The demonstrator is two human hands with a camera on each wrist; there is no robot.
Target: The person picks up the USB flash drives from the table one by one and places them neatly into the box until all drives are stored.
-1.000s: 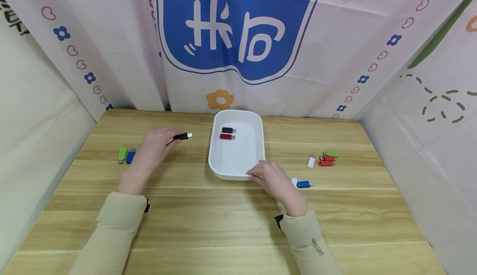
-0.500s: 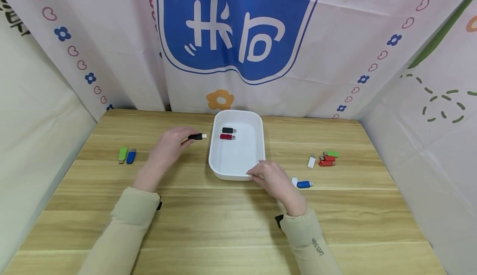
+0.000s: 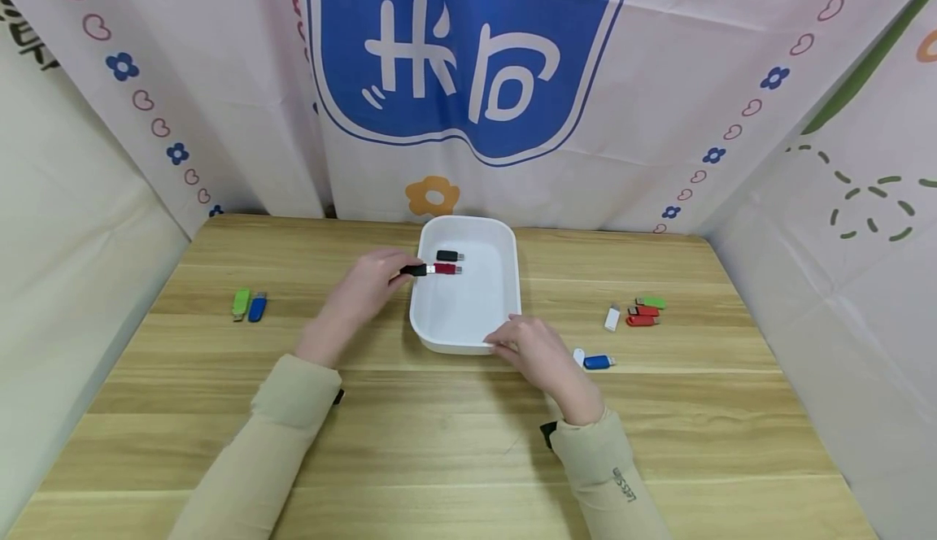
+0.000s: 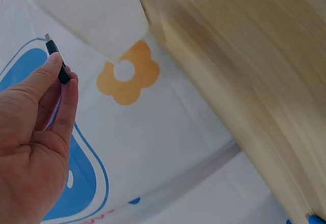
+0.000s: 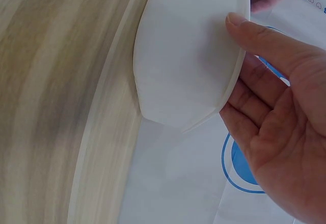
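Between thumb and fingers my left hand [image 3: 369, 284] pinches a black USB stick [image 3: 416, 270], its metal plug pointing right. The stick hangs over the left rim of a white plastic tray [image 3: 468, 312]. In the left wrist view the same USB stick [image 4: 59, 63] is held at the fingertips. Inside the tray lie a black USB stick [image 3: 448, 256] and a red USB stick [image 3: 445, 268], partly behind the held one's plug. My right hand [image 3: 538, 349] grips the tray's near right corner, thumb outside the wall [image 5: 204, 56] in the right wrist view.
On the wooden table [image 3: 439, 459], a green USB stick [image 3: 241, 302] and a blue USB stick [image 3: 257, 307] lie left. Right of the tray are a white stick [image 3: 612, 318], a blue stick [image 3: 597, 362], and red [image 3: 642, 321] and green [image 3: 651, 302] ones. A printed curtain [image 3: 586, 174] hangs behind.
My left hand has carried the black USB stick rightward, from the table's left part to above the tray's left rim. The right hand stays at the tray's corner.
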